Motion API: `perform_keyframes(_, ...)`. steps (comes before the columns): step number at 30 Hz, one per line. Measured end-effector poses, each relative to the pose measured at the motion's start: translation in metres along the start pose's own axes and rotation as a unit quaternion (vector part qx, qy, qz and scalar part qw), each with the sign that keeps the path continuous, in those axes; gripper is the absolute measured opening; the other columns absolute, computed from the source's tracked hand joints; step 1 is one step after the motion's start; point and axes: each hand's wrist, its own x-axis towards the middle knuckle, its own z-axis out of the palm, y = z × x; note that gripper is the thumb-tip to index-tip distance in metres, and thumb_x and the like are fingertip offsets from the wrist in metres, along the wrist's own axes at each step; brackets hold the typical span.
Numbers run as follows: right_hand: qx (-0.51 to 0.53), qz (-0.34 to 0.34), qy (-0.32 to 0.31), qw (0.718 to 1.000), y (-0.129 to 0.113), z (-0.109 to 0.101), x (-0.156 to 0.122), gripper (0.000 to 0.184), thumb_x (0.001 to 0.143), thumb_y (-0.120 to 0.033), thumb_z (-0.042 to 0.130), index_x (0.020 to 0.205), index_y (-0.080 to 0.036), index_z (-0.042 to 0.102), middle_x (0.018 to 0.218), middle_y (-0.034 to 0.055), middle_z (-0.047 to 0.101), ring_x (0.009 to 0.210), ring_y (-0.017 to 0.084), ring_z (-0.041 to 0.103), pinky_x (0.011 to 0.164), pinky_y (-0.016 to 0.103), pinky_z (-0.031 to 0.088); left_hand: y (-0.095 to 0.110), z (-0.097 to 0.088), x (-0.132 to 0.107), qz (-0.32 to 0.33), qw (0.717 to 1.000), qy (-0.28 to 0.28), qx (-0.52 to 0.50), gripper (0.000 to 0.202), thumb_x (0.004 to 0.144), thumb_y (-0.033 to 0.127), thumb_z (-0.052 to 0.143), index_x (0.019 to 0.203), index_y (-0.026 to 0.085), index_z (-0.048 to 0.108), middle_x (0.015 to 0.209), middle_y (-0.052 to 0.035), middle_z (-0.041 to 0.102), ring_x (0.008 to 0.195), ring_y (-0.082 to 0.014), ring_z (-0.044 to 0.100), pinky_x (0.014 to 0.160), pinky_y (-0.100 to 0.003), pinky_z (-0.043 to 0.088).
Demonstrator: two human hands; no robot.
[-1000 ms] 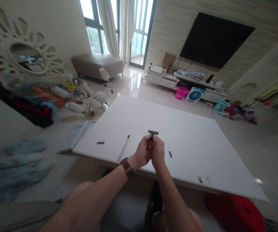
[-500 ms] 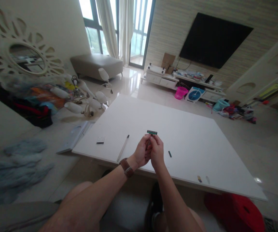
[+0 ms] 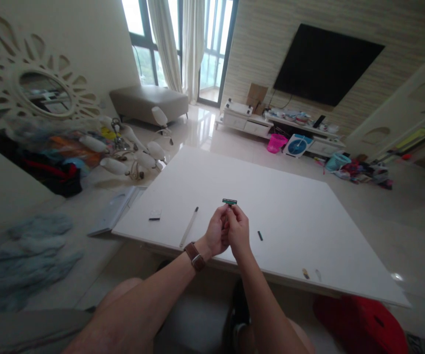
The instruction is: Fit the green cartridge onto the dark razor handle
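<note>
My left hand (image 3: 218, 230) and my right hand (image 3: 239, 228) meet over the near part of the white table, fingers closed together. Between their fingertips they grip a razor (image 3: 229, 201), whose wide black-and-green head points away from me. Its lower part is hidden by the fingers. To the right of my right hand lies a short dark strip (image 3: 260, 236). A long, thin pale stick with a black tip (image 3: 189, 227) rests left of my left hand. Farther left is a small clear-and-white piece with a black edge (image 3: 155, 215).
The white table (image 3: 289, 211) spans the middle. Near its front right edge lie a small yellowish-and-dark piece (image 3: 305, 273) and a clear oval piece (image 3: 318, 275). A red round object (image 3: 363, 324) stands below that edge. Lamp shades (image 3: 114, 166) crowd the far left.
The razor's head has shifted very slightly left with the fingertips. Both hands keep their grip, and the view has tilted a little; the table items look unmoved.
</note>
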Motion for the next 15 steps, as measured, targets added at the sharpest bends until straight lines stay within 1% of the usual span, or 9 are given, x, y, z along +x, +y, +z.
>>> perform_keyframes(3, -0.004, 0.007, 0.004, 1.0, 0.0013, -0.0025, -0.0022, 0.024, 0.09, -0.041, 0.056, 0.077, -0.02, 0.057, 0.057, -0.0064, 0.046, 0.052, 0.012, 0.041, 0.049, 0.024, 0.031, -0.0037, 0.0007, -0.0004, 0.0, 1.0, 0.007, 0.0, 0.053, 0.081, 0.052, 0.06, 0.049, 0.02, 0.033, 0.035, 0.0084, 0.026, 0.028, -0.0037, 0.02, 0.031, -0.019, 0.008)
perform_keyframes(7, -0.01, -0.005, 0.005, 1.0, 0.0036, -0.0062, -0.0037, 0.024, 0.09, -0.039, 0.054, 0.075, -0.021, 0.055, 0.063, -0.0044, 0.053, 0.058, 0.013, 0.046, 0.053, 0.024, 0.034, -0.0076, 0.0015, 0.0003, -0.011, 1.0, 0.017, 0.001, 0.056, 0.082, 0.053, 0.058, 0.046, 0.021, 0.029, 0.033, 0.0075, 0.025, 0.027, -0.004, 0.021, 0.03, -0.018, 0.01)
perform_keyframes(15, -0.024, 0.004, 0.003, 1.0, 0.0032, -0.0051, 0.0034, 0.023, 0.09, -0.039, 0.053, 0.076, -0.02, 0.057, 0.065, -0.0039, 0.055, 0.062, 0.014, 0.049, 0.057, 0.024, 0.037, -0.0049, -0.0004, 0.0067, 0.002, 1.0, 0.029, -0.01, 0.052, 0.08, 0.051, 0.062, 0.048, 0.02, 0.034, 0.034, 0.0084, 0.027, 0.026, -0.0047, 0.023, 0.029, -0.018, 0.011)
